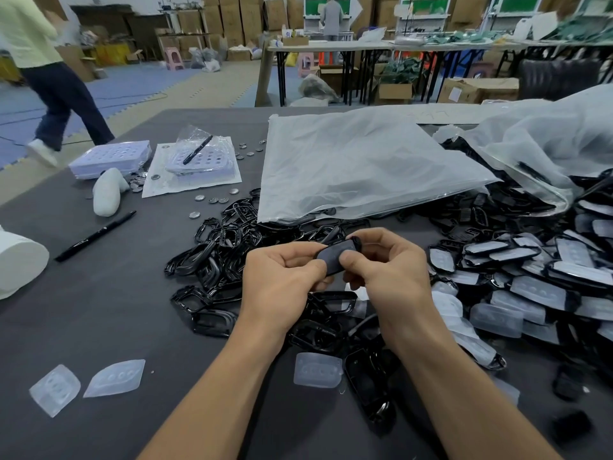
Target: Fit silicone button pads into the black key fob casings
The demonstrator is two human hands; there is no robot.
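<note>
The left hand (282,277) and right hand (391,273) hold one black key fob casing (338,255) between them, fingers (351,260) curled and clamped on its ends, thumbs pressing its face. I cannot tell whether a pad sits inside. Uneven thumb pressure could leave a pad edge buckled, or the casing could slip into the black frames (215,247) below the fingers. A spare silicone pad (317,370) lies below the fingers, nearer the person. No writing is legible.

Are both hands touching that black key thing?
Touching. The head view shows the left hand and the right hand both pinching the black casing between thumb and fingers.
</note>
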